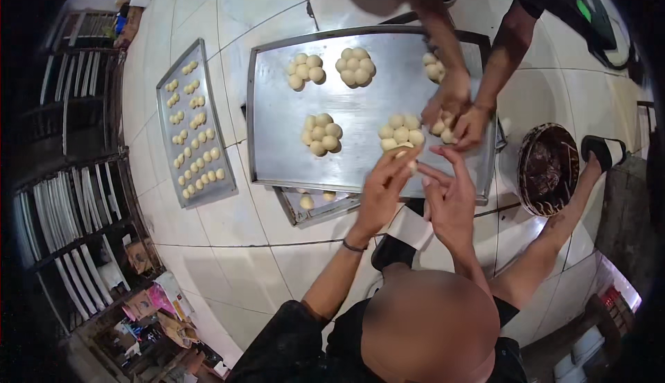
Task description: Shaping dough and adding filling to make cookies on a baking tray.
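Observation:
My left hand [388, 183], with a dark band at the wrist, is at the near edge of a large metal tray [263, 113]. Its fingers are bent together around a small pale dough ball [413, 167], partly hidden. Just right of it, my right hand [451, 192] has its fingers spread and appears to hold nothing. Beyond my fingertips lies a cluster of dough balls [400, 131]. Three more clusters sit on the tray: one far left [305, 70], one far middle [355, 66] and one near left [321, 134].
Across the tray, another person's hands [463, 109] work at a dough cluster [443, 128]. A narrower tray [225, 190] with rows of small dough pieces lies left. Another tray [305, 218] shows underneath. A round basket [578, 168] with dark contents stands right; racks [62, 210] stand far left.

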`<state>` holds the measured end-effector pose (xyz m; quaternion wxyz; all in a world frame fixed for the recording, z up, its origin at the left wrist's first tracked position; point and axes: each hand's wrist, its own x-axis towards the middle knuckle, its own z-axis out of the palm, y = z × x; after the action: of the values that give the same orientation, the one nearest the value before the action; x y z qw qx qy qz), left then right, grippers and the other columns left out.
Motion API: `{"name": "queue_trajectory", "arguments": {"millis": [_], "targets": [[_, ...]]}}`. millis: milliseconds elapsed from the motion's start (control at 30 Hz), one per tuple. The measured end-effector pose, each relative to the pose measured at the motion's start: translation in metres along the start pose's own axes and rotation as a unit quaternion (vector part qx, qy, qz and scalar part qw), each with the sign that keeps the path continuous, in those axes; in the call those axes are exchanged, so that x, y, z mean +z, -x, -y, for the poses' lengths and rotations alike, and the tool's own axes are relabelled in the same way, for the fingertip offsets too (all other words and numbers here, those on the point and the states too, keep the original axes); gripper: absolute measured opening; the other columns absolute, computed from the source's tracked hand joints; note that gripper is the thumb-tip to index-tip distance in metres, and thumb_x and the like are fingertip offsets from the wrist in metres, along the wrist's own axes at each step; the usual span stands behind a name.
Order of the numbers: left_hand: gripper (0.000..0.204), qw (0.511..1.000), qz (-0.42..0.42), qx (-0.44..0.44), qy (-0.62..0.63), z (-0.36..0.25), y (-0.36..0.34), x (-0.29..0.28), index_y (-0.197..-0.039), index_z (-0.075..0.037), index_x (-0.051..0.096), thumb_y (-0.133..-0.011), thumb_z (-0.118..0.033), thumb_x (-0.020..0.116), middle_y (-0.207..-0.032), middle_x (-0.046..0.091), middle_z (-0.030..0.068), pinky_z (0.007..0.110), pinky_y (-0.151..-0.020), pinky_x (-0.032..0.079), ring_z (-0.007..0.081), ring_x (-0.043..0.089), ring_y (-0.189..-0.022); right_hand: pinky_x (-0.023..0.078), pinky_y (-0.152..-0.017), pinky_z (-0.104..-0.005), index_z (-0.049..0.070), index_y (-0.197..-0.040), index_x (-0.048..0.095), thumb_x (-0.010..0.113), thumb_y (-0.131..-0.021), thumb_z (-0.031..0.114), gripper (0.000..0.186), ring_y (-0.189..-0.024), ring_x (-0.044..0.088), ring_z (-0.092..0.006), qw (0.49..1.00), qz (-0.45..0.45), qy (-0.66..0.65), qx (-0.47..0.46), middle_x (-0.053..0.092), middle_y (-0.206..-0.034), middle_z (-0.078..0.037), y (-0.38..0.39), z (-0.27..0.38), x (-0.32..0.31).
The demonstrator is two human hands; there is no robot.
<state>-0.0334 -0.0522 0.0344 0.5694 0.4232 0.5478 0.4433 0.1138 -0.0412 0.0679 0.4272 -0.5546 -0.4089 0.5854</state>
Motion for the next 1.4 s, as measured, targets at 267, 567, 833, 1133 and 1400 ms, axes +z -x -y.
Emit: {"name": "queue_trajectory", "arguments": {"millis": [267,567,833,1133,1400], "targets": [[0.071,0.947,-0.320,-0.026,-0.030,0.086,-0.124,-0.170,-0.151,-0.001,0.034,-0.092,-0.012,0.072,-0.124,0.058,0.0155,0.028,-0.084,0.053,0.0188,0.060,-0.097,0.042,-0.053,-0.0203,0.004,-0.148,0.043,0.051,-0.094,-0.002,0.055,-0.056,0.049,-0.0071,0.987,-0.004,-0.062,0.151,0.073,-0.107,-0.016,0.018,-0.033,-0.067],[0.088,0.868,-0.403,-0.015,-0.290,0.138,-0.235,-0.205,-0.150,0.009,0.026,-0.085,-0.018,0.078,-0.141,0.040,0.0340,0.046,-0.097,0.050,0.0433,0.056,-0.118,0.046,-0.063,-0.0221,0.002,-0.144,0.048,0.048,-0.092,-0.004,0.052,-0.066,0.054,-0.0094,0.981,-0.057,-0.025,0.184,0.072,-0.107,-0.013,0.041,-0.077,-0.122],[0.066,0.764,-0.460,0.149,-0.427,0.127,-0.157,-0.183,-0.149,0.007,0.030,-0.096,-0.015,0.063,-0.139,0.039,0.0289,0.045,-0.101,0.046,0.0414,0.053,-0.116,0.050,-0.073,-0.0258,0.001,-0.137,0.053,0.053,-0.095,0.000,0.042,-0.084,0.063,-0.0147,0.988,0.067,-0.017,0.137,0.070,-0.114,-0.013,0.036,-0.099,-0.079],[0.038,0.969,-0.211,0.051,-0.117,0.123,0.003,-0.061,-0.136,0.000,0.057,-0.106,-0.022,0.050,-0.131,0.063,0.0142,0.034,-0.100,0.048,0.0231,0.062,-0.110,0.046,-0.104,-0.0365,0.002,-0.143,0.051,0.060,-0.091,0.002,0.053,-0.122,0.060,-0.0282,0.954,0.202,0.191,-0.112,0.060,-0.142,-0.013,0.006,-0.078,0.031],[0.052,0.966,-0.181,0.022,0.181,0.136,-0.042,-0.044,-0.149,0.000,0.045,-0.112,-0.035,0.032,-0.150,0.050,0.0142,0.035,-0.114,0.037,0.0269,0.049,-0.135,0.042,-0.109,-0.0390,0.000,-0.139,0.056,0.051,-0.104,0.023,0.042,-0.130,0.055,-0.0312,0.943,0.020,0.278,-0.182,0.057,-0.144,-0.016,-0.086,-0.179,0.044]]}}
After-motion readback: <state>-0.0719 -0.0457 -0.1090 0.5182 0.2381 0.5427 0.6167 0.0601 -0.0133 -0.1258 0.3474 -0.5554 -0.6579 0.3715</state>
